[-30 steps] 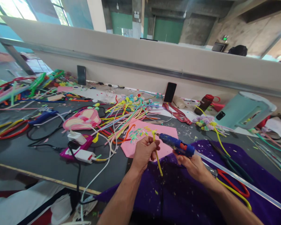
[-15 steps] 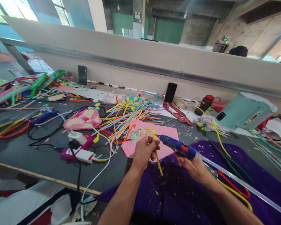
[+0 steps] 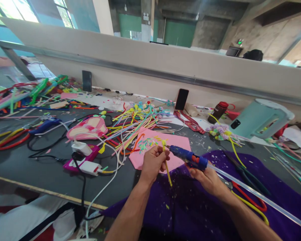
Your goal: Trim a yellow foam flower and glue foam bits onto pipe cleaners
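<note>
Between both hands, over pink sheet (image 3: 136,161): knotted top of yellow stem (image 3: 168,172), just beside nozzle of blue glue gun (image 3: 183,154); contact w/ nozzle can't be told.

L hand (image 3: 155,163): fingers closed in a pinch on stem approx. below knot; tail hangs beneath the fingers, over purple cloth (image 3: 190,214).

R hand (image 3: 205,177): wrapped round gun grip, nozzle pointing at L hand. Clear glue stick (image 3: 273,207) runs out gun's rear, above R forearm.

Nearby: small cut bits (image 3: 146,143) on sheet, just beyond L hand; heap of col. stems (image 3: 137,118) farther out. Power strip (image 3: 92,153) w/ plugs L of L hand, on worktop (image 3: 47,180). Scissors (image 3: 254,208) partly hidden by R forearm; dark-handled tool (image 3: 245,172) R of R hand, on cloth.
</note>
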`<action>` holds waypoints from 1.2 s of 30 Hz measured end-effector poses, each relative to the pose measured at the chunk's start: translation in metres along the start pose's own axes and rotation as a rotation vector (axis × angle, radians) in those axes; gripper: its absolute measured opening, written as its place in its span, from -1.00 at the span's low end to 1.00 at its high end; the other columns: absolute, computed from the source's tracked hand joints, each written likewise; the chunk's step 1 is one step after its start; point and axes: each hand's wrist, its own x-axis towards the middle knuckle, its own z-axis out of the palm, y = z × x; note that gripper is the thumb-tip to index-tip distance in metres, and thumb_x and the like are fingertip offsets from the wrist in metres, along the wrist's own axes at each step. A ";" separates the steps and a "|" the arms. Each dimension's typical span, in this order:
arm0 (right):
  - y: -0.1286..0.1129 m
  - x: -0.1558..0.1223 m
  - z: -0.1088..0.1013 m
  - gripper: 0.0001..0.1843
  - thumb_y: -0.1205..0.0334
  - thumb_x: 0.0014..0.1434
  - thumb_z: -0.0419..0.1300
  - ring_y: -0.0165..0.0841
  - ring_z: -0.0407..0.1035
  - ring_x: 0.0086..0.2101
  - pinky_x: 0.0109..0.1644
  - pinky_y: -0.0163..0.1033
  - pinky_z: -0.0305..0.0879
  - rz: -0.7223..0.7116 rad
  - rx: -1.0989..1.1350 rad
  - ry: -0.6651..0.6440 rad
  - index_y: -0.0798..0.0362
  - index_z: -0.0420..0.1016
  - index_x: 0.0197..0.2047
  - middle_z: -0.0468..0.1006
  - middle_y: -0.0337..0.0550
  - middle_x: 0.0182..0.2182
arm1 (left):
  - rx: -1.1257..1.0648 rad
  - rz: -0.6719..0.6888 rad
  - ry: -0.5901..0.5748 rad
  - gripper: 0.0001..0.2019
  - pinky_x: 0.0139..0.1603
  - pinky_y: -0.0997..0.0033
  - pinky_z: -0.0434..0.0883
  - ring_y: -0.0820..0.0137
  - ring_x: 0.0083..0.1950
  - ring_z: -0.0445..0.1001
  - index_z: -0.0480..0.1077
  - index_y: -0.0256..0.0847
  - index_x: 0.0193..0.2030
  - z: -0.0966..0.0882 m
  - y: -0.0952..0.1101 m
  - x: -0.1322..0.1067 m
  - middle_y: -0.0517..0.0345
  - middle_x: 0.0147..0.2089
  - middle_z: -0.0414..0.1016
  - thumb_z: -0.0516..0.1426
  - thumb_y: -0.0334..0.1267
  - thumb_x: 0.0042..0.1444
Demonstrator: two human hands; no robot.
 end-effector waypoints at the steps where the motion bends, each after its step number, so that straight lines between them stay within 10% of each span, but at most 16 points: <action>1: 0.001 -0.001 -0.001 -0.71 0.07 0.23 0.02 -0.38 0.27 -0.49 -0.42 -0.32 0.21 0.002 -0.001 -0.003 0.08 0.43 -0.33 0.43 -0.21 -0.48 | -0.010 0.008 0.005 -0.73 -0.79 0.68 0.06 0.66 -0.79 0.20 0.30 -0.29 -0.47 -0.001 0.000 0.001 0.20 -0.59 0.47 0.24 -0.13 -0.05; 9: 0.024 0.029 -0.010 -0.72 0.07 0.22 0.02 -0.29 0.37 -0.39 -0.32 -0.25 0.26 0.042 -0.360 0.091 0.10 0.41 -0.22 0.47 -0.14 -0.40 | -0.167 -0.023 -0.030 -0.71 -0.80 0.66 -0.10 0.72 -0.81 0.07 0.28 -0.29 -0.51 -0.010 0.003 0.003 0.22 -0.58 0.46 0.27 -0.15 -0.09; 14: 0.051 0.041 0.001 -0.68 0.15 0.18 0.11 -0.21 0.40 -0.20 -0.12 -0.15 0.30 -0.049 -0.663 -0.189 0.13 0.42 -0.05 0.48 0.04 -0.17 | -0.206 -0.112 -0.126 -0.71 -0.80 0.66 -0.14 0.74 -0.82 0.03 0.29 -0.31 -0.58 -0.014 0.006 0.004 0.30 -0.66 0.35 0.26 -0.16 -0.08; 18: 0.040 0.040 -0.002 -0.63 0.13 0.13 0.21 -0.17 0.35 -0.05 0.01 -0.06 0.28 -0.165 -0.492 -0.158 0.02 0.44 0.01 0.44 0.05 -0.01 | -0.235 -0.208 -0.227 -0.70 -0.80 0.66 -0.14 0.74 -0.82 -0.01 0.31 -0.31 -0.60 -0.013 0.007 0.004 0.33 -0.71 0.27 0.25 -0.15 -0.08; 24: -0.013 0.059 0.000 -0.89 0.24 0.17 0.19 -0.36 0.42 -0.35 -0.27 -0.26 0.34 -0.258 0.064 0.042 0.04 0.51 -0.23 0.55 -0.14 -0.35 | -0.232 -0.295 -0.308 -0.70 -0.81 0.66 -0.19 0.75 -0.83 -0.01 0.35 -0.32 -0.59 -0.008 0.007 0.003 0.32 -0.74 0.26 0.26 -0.13 -0.08; 36: -0.018 0.069 0.017 -0.93 0.27 0.12 0.22 -0.41 0.36 -0.43 -0.37 -0.31 0.28 -0.183 0.237 -0.004 0.08 0.46 -0.38 0.48 -0.20 -0.46 | -0.229 -0.277 -0.292 -0.71 -0.79 0.65 -0.18 0.74 -0.81 0.03 0.34 -0.31 -0.54 -0.006 0.006 0.002 0.25 -0.64 0.37 0.27 -0.13 -0.11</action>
